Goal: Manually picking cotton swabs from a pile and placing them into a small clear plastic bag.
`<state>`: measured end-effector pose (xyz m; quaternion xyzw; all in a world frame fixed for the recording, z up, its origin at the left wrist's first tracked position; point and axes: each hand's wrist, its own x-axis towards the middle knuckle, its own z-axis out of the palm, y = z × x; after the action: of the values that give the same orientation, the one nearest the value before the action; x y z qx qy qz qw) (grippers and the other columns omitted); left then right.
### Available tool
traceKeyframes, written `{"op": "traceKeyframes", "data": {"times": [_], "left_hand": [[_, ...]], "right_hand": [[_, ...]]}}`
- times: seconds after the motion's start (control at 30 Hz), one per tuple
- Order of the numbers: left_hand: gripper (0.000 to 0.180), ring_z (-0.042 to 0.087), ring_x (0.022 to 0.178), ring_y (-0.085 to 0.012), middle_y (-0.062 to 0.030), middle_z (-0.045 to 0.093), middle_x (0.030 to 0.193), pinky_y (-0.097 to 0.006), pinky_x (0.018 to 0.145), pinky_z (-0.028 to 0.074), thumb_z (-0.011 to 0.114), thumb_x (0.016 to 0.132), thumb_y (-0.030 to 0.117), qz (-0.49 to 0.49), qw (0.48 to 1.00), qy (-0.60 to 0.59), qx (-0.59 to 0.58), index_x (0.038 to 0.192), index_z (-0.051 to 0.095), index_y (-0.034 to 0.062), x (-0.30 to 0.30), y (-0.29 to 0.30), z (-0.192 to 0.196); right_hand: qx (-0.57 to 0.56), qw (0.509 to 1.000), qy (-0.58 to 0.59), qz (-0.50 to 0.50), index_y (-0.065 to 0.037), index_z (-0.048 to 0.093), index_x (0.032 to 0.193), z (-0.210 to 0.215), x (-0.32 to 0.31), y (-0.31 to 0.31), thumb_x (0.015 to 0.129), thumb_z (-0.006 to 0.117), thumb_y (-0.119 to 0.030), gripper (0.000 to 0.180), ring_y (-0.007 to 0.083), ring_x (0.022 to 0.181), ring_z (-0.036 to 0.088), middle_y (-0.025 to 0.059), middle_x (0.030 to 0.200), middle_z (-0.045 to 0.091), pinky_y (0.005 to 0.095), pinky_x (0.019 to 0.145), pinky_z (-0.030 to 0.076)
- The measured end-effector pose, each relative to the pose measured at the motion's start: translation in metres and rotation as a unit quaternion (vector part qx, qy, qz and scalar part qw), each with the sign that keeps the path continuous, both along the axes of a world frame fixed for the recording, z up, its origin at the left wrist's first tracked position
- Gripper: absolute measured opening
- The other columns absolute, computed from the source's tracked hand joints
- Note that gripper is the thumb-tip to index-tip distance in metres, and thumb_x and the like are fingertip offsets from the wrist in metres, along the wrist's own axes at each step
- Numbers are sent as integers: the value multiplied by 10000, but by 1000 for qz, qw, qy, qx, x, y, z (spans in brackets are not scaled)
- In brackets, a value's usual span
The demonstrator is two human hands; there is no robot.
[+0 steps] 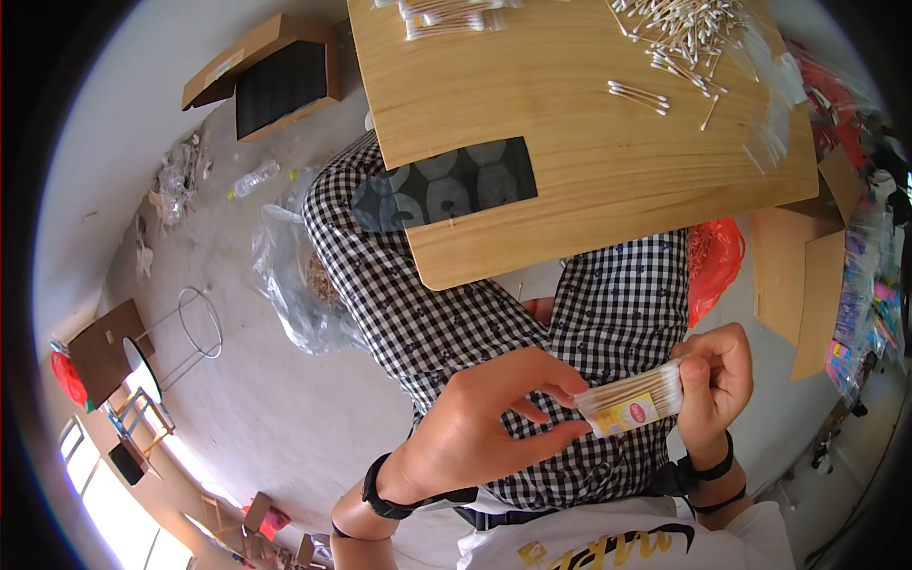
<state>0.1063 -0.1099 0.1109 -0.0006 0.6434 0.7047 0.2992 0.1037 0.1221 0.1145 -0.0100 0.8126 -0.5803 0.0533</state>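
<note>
Glossy plastic packet [632,403], smooth wooden table [589,180]

A small clear packet of cotton swabs [632,401] is pinched at both ends between left hand [475,423] and right hand [714,380], above a checkered lap. Loose swabs [679,38] are scattered on the wooden table [589,161].

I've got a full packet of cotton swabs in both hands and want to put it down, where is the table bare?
The wooden table is bare across its near middle, between the dark patterned mat and the clear bags on its right side. The far edge is crowded: loose swabs at the right, packed bundles at the left. Both hands, left and right, hold the packet.
</note>
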Motion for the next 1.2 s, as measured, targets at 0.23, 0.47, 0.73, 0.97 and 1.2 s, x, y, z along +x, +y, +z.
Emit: {"op": "traceKeyframes", "data": {"times": [0.23, 0.47, 0.73, 0.97, 1.2], "left_hand": [[230, 626, 860, -127, -68, 600, 945, -203, 611, 548, 719, 743, -46, 66, 997, -43, -13, 941, 607, -8, 10, 12, 0], [210, 616, 838, -126, -78, 593, 956, -194, 622, 534, 726, 733, -59, 91, 994, -54, 21, 907, 617, -10, 16, 16, -4], [238, 639, 850, -176, -143, 613, 972, -257, 691, 563, 746, 689, -93, 111, 992, 63, 22, 877, 624, -13, 19, 18, 0], [253, 649, 871, -221, -169, 643, 979, -310, 707, 548, 738, 685, -104, 124, 988, 63, 72, 879, 624, 12, 25, 18, -4], [225, 666, 820, -228, -167, 671, 914, -298, 671, 542, 758, 670, -76, 144, 977, 143, 62, 839, 642, 15, 28, 21, -1]], "right_hand": [[30, 999, 30, 17, 17, 497, 865, -4, 4, 2, 891, 622, -119, 186, 68, 563, 499, 57, 687, 548, 199, 509, 414], [20, 999, 40, 28, 20, 489, 866, -6, 8, 7, 884, 613, -92, 169, 84, 547, 499, 61, 685, 546, 211, 499, 417], [-51, 985, 159, 46, 0, 479, 878, -6, 10, 5, 865, 655, -145, 228, 130, 446, 449, 47, 606, 510, 254, 411, 373], [37, 923, 318, 212, -71, 440, 861, 12, 7, 13, 850, 667, -311, 331, 102, 409, 380, -19, 584, 445, 224, 329, 317], [130, 902, 300, 283, -134, 392, 939, 39, 13, 17, 913, 553, -392, 306, 108, 478, 406, -30, 651, 428, 267, 457, 401]]}}
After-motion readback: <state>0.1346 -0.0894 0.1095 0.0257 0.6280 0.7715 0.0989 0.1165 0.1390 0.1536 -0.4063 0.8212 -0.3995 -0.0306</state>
